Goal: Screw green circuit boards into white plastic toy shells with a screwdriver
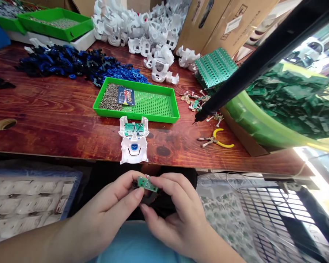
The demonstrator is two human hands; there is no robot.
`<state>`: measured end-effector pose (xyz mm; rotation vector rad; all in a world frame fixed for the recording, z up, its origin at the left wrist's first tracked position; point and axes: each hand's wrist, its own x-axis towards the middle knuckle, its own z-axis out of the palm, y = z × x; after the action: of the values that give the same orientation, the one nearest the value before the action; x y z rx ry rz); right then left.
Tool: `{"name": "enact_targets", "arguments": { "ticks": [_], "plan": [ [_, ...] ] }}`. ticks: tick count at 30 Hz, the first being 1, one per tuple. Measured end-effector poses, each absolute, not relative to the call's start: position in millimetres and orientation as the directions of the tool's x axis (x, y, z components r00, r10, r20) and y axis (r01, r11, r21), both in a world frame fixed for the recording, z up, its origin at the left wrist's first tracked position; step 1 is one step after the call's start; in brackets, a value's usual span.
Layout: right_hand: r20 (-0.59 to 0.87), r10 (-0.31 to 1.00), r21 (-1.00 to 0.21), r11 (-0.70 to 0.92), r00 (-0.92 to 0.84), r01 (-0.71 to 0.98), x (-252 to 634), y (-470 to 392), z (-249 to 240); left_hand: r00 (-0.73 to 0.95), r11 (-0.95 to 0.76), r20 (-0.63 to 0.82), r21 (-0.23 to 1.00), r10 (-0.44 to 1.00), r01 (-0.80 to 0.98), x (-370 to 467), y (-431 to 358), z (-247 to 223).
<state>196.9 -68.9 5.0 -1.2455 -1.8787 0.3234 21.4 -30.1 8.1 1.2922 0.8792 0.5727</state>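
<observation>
Between my fingers, just off the table's front edge, is a small green circuit board (147, 183) with a white connector on top. My left hand (117, 201) pinches its left end, thumb in front. My right hand (178, 204) has its fingers closed on the right end. A dark part shows beneath the board, mostly hidden by my fingers. Ahead of my hands, on the table, lies a white plastic housing (134, 155) with a blue piece at its middle. Behind it sits another white shell (122, 128) with a green circuit board (133, 128) inside.
A green tray (153, 117) holds screws and a card. Yellow-handled pliers (216, 138) lie to the right, under a hanging black screwdriver (235, 69). Behind are blue and black parts (71, 65), white shells (142, 29) and a cardboard box (219, 22). A green basin (252, 113) of circuit boards stands right.
</observation>
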Motion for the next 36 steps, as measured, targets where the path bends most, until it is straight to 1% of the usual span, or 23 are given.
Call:
{"name": "enact_targets", "arguments": {
  "ticks": [2,4,6,8,11,14,16,19,22,25,28,32,36],
  "plan": [
    [0.525,0.834,-0.572,0.494,-0.171,0.655,204,-64,7,0.585,0.196,-0.268,0.963,0.765,0.184,10,-26,12],
    [0.609,0.785,-0.517,0.5,-0.112,0.694,213,-54,9,0.603,0.16,-0.285,0.954,0.745,0.253,-2,-20,16],
    [0.715,0.699,-0.467,0.508,-0.029,0.724,222,-36,11,0.594,0.126,-0.276,0.951,0.756,0.281,-13,-13,19],
    [0.796,0.606,-0.412,0.532,0.008,0.74,227,-11,13,0.517,0.128,-0.265,0.95,0.814,0.285,-21,-7,19],
    [0.829,0.555,-0.315,0.563,-0.066,0.764,226,28,14,0.396,0.172,-0.283,0.941,0.873,0.293,-28,-3,13],
    [0.788,0.592,-0.29,0.599,-0.169,0.747,217,57,9,0.391,0.235,-0.333,0.932,0.858,0.277,-33,-4,1],
    [0.719,0.659,-0.344,0.614,-0.221,0.711,210,66,4,0.382,0.292,-0.365,0.927,0.849,0.235,-34,-4,-5],
    [0.557,0.784,-0.489,0.576,-0.274,0.655,206,63,0,0.397,0.385,-0.413,0.91,0.819,0.153,-33,2,-5],
    [0.416,0.858,-0.64,0.512,-0.301,0.574,206,51,-2,0.488,0.469,-0.427,0.882,0.761,0.041,-28,14,0],
    [0.318,0.888,-0.722,0.454,-0.332,0.522,208,40,-5,0.58,0.522,-0.403,0.852,0.708,-0.045,-20,26,2],
    [0.305,0.897,-0.748,0.434,-0.32,0.503,210,31,-12,0.591,0.514,-0.388,0.856,0.708,-0.055,-12,34,1],
    [0.289,0.91,-0.787,0.403,-0.299,0.467,209,24,-16,0.538,0.483,-0.381,0.874,0.752,-0.055,-1,37,3],
    [0.293,0.897,-0.797,0.42,-0.331,0.433,206,16,-9,0.495,0.575,-0.465,0.813,0.734,-0.089,4,32,6]
  ]
}}
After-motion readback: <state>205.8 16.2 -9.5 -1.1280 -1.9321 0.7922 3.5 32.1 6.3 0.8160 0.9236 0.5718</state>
